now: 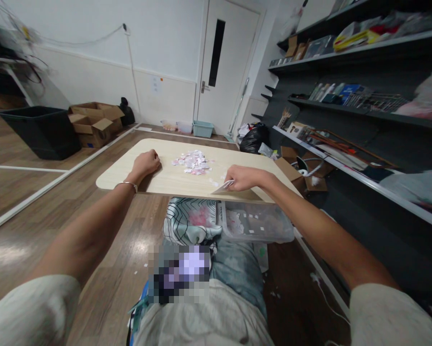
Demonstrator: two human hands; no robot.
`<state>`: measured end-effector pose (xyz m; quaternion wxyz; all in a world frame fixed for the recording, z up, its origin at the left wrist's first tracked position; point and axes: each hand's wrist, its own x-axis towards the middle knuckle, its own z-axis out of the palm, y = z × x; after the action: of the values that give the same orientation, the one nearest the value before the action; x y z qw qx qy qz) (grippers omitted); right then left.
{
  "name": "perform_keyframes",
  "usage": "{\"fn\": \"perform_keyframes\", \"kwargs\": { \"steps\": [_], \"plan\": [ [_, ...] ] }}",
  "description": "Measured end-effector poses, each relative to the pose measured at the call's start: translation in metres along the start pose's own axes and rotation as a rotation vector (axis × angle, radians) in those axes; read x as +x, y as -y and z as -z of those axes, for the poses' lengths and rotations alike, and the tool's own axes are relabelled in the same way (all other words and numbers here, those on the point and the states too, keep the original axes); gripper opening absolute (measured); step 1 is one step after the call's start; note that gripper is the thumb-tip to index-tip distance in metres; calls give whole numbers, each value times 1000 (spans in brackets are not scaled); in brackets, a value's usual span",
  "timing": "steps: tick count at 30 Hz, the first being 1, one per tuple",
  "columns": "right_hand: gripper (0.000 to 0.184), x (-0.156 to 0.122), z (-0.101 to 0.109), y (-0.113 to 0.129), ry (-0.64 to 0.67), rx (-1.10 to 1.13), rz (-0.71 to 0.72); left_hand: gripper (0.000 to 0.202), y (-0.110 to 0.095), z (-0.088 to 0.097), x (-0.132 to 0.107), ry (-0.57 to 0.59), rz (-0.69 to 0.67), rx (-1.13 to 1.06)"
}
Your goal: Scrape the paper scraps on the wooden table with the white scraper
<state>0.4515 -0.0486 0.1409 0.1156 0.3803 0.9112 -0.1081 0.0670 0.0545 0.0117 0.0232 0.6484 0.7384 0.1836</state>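
Note:
My left hand rests on the left part of the pale table, its fingers curled closed. Whatever lies inside them, if anything, is hidden. Near the table's front edge, my right hand grips a flat white card, perhaps more than one. Between my hands and a little farther back spreads a loose pile of small white and pinkish paper pieces. A few single pieces lie close to my right fingers.
Below the table edge are a clear plastic bin with paper bits and a patterned cloth across my lap. A black bin and cardboard boxes stand at left. Loaded dark shelves line the right side.

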Motion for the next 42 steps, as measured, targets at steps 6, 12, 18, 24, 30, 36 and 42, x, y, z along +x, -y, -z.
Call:
{"fn": "perform_keyframes", "kwargs": {
  "steps": [6,12,18,24,30,36,42],
  "plan": [
    [29,0,-1,-2,-9,61,25,52,-3,1,-3,24,-11,42],
    [29,-1,-1,-7,-15,124,20,51,-3,2,-4,-2,-2,17],
    [28,0,0,-11,11,166,24,49,-2,2,-4,-9,-1,-20],
    [28,-1,-1,-14,20,170,19,47,-1,1,-4,-17,5,-58],
    [27,-3,-2,-15,5,153,14,34,-5,8,-5,-29,40,-208],
    [22,-8,-6,-12,-13,162,3,26,21,30,-76,-364,69,-918],
    [22,-7,-5,-9,-39,148,-1,53,81,0,-267,-157,-118,-778]
  ]
}}
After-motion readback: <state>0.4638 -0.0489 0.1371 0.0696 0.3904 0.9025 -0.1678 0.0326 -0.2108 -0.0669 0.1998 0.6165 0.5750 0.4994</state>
